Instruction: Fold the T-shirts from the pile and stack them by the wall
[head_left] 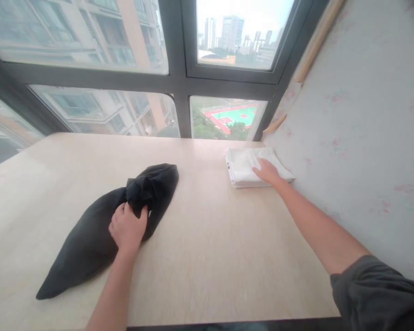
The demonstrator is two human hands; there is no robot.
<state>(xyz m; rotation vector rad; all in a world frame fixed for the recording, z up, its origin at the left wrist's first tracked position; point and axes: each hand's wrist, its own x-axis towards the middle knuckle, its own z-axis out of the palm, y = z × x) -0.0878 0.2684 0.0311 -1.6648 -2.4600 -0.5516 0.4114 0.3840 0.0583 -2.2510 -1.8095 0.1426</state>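
Note:
A black cloth bundle (pixel 89 239) lies slantwise on the left of the pale tabletop, gathered into a knot near its middle and tapering to a point at the near end. My left hand (pixel 129 225) is closed on that gathered knot, thumb on one side and fingers on the other. Against the right wall, a flat stack of folded white sheets (pixel 239 170) rests on the tabletop; whether it is cloth or plastic I cannot tell. On its top surface lies my right hand (pixel 267 171), fingers stretched out and thumb apart.
The pale wooden tabletop (pixel 200 257) runs up to a dark-framed window (pixel 227 77) at the back. A flower-patterned wall (pixel 359 151) bounds the right side, with a torn wooden edge strip (pixel 276 125) beside the window. The tabletop's front edge is near me.

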